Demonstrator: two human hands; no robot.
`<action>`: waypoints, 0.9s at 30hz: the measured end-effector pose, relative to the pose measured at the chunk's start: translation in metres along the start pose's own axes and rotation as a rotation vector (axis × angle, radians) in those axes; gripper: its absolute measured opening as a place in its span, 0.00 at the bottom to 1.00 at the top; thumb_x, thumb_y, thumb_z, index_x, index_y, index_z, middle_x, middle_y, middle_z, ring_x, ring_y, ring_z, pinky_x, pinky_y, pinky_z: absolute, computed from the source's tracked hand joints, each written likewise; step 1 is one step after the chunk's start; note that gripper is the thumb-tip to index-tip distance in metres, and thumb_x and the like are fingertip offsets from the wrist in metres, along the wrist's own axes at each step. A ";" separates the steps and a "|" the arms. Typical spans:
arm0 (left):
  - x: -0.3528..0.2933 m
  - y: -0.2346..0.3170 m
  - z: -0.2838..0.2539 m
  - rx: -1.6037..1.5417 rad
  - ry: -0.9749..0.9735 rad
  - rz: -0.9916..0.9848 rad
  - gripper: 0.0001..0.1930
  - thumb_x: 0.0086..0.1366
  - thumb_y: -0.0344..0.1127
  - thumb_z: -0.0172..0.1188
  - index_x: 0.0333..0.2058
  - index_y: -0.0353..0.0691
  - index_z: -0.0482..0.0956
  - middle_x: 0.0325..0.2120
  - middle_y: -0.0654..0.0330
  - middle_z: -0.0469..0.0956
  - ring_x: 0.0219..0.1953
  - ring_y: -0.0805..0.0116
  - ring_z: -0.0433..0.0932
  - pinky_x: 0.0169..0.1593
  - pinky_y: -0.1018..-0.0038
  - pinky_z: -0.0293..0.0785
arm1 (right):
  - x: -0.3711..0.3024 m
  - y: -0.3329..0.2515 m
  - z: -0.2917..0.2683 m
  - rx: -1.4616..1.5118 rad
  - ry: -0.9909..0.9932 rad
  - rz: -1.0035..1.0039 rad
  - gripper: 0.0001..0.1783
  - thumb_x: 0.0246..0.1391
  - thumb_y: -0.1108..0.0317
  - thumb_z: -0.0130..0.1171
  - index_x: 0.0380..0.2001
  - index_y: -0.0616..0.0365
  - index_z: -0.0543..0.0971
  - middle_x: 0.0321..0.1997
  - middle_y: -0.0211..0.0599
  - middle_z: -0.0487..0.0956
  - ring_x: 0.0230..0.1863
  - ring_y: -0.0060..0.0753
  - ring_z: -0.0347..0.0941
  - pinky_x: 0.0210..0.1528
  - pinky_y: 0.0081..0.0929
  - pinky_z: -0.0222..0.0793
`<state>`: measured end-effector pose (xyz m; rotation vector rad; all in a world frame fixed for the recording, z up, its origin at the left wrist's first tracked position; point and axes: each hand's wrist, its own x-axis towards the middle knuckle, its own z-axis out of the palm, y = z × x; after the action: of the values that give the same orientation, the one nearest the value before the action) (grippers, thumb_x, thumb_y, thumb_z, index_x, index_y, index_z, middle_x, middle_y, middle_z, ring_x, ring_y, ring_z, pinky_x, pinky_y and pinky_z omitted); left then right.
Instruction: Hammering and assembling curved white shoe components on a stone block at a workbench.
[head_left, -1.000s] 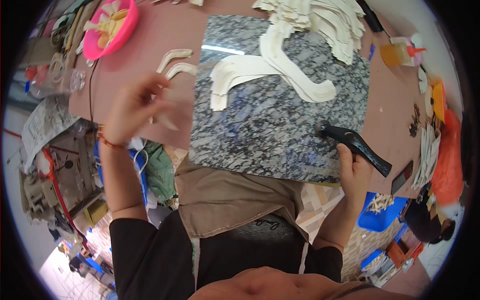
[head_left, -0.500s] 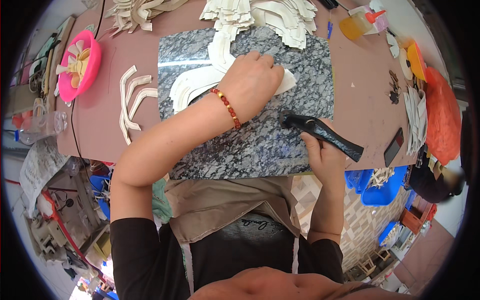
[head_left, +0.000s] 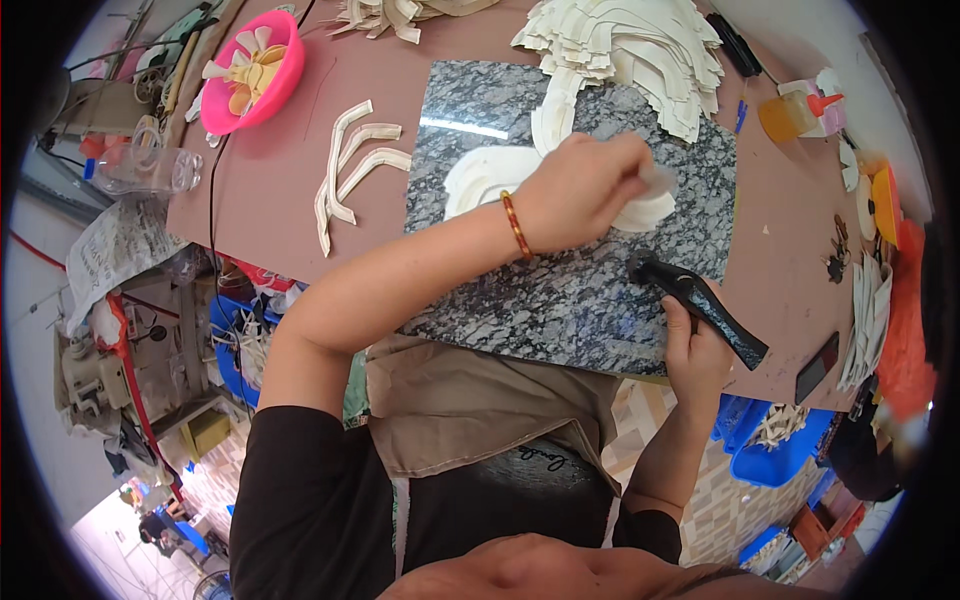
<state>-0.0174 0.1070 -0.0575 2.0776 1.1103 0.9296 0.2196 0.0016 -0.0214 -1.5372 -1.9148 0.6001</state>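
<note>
My left hand (head_left: pixel 585 190), wearing a red and gold bead bracelet, is over the stone slab, fingers pinched on a pale fabric-like piece that is smeared by motion. Directly below the fingers lies a white curved piece (head_left: pixel 643 214) on the black-and-grey slab (head_left: pixel 560 320). More white curved pieces (head_left: pixel 485 168) lie overlapped beside my wrist, partly hidden by my forearm. My right hand (head_left: pixel 698 350) is closed around a black hammer (head_left: pixel 705 310) near the slab's right edge. The hammer's head rests on or just above the stone; I cannot tell which.
A large stack of cream pieces (head_left: pixel 625 50) stands beyond the slab. Cream strips (head_left: pixel 340 165) lie to its left, near a pink bowl (head_left: pixel 287 75). At the right are a bottle of amber liquid (head_left: pixel 785 118), keys (head_left: pixel 838 250) and a phone (head_left: pixel 817 367). Blue bins (head_left: pixel 765 462) stand below the table.
The whole view has swung, moving the table rightward in it. My left hand has gone from lying over the white pieces to pinching a pale piece. My right hand still holds the hammer.
</note>
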 end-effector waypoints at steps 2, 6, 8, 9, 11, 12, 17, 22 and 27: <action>0.007 0.003 -0.009 -0.217 0.077 -0.160 0.08 0.74 0.27 0.62 0.49 0.39 0.77 0.43 0.57 0.84 0.45 0.62 0.84 0.53 0.70 0.78 | -0.001 0.000 0.001 0.016 0.005 -0.006 0.10 0.66 0.70 0.68 0.46 0.62 0.82 0.33 0.37 0.80 0.30 0.30 0.75 0.36 0.28 0.72; 0.014 0.024 -0.049 -0.658 0.624 0.177 0.08 0.77 0.27 0.60 0.52 0.38 0.77 0.34 0.63 0.83 0.35 0.80 0.80 0.37 0.76 0.76 | -0.001 0.001 0.002 0.003 -0.002 0.008 0.09 0.66 0.71 0.68 0.46 0.62 0.82 0.33 0.37 0.80 0.30 0.29 0.74 0.37 0.28 0.71; -0.003 0.041 -0.081 -0.442 0.564 0.184 0.11 0.76 0.22 0.59 0.54 0.34 0.77 0.45 0.57 0.84 0.45 0.73 0.83 0.48 0.75 0.78 | 0.000 0.001 0.002 0.003 -0.010 0.042 0.09 0.65 0.71 0.68 0.46 0.62 0.82 0.33 0.37 0.80 0.30 0.29 0.73 0.36 0.27 0.71; -0.014 0.051 -0.096 -0.360 0.534 0.154 0.12 0.75 0.20 0.58 0.55 0.32 0.77 0.48 0.55 0.85 0.48 0.70 0.84 0.51 0.75 0.79 | 0.000 0.000 0.001 0.010 -0.006 0.016 0.09 0.65 0.71 0.68 0.46 0.62 0.82 0.33 0.37 0.79 0.29 0.29 0.73 0.36 0.27 0.71; -0.028 0.063 -0.105 -0.323 0.382 0.207 0.11 0.74 0.19 0.59 0.53 0.31 0.78 0.48 0.54 0.85 0.48 0.69 0.84 0.51 0.74 0.79 | 0.003 -0.002 0.000 0.016 0.002 -0.025 0.09 0.66 0.70 0.67 0.45 0.61 0.81 0.31 0.36 0.78 0.28 0.28 0.72 0.34 0.28 0.70; -0.033 0.065 -0.105 -0.312 0.319 0.194 0.09 0.74 0.19 0.58 0.51 0.30 0.78 0.48 0.55 0.84 0.48 0.70 0.84 0.51 0.74 0.79 | 0.004 -0.005 -0.003 -0.009 0.009 -0.005 0.09 0.66 0.70 0.67 0.45 0.61 0.81 0.31 0.36 0.78 0.28 0.28 0.72 0.34 0.28 0.70; -0.021 0.032 -0.072 -0.357 0.186 0.173 0.08 0.76 0.20 0.56 0.51 0.33 0.77 0.44 0.59 0.83 0.44 0.72 0.80 0.50 0.75 0.76 | 0.018 -0.025 -0.011 0.075 -0.071 0.122 0.10 0.66 0.66 0.69 0.43 0.59 0.81 0.26 0.35 0.77 0.25 0.33 0.72 0.31 0.30 0.69; -0.009 -0.009 -0.078 -0.855 0.395 0.194 0.10 0.79 0.26 0.55 0.55 0.35 0.76 0.44 0.60 0.83 0.42 0.73 0.78 0.47 0.72 0.74 | 0.042 -0.052 -0.006 0.117 -0.036 -0.056 0.10 0.63 0.64 0.71 0.41 0.58 0.82 0.28 0.38 0.78 0.27 0.39 0.76 0.32 0.33 0.72; -0.018 -0.035 -0.081 -1.004 0.418 0.037 0.10 0.79 0.28 0.55 0.55 0.37 0.76 0.44 0.60 0.82 0.41 0.73 0.76 0.48 0.69 0.73 | 0.086 -0.081 0.031 0.103 -0.039 -0.229 0.12 0.62 0.61 0.70 0.40 0.56 0.82 0.32 0.42 0.84 0.31 0.50 0.83 0.34 0.40 0.77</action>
<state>-0.1049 0.1217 -0.0430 1.1029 0.5618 1.5693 0.1289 0.0677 0.0266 -1.2289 -2.0203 0.6200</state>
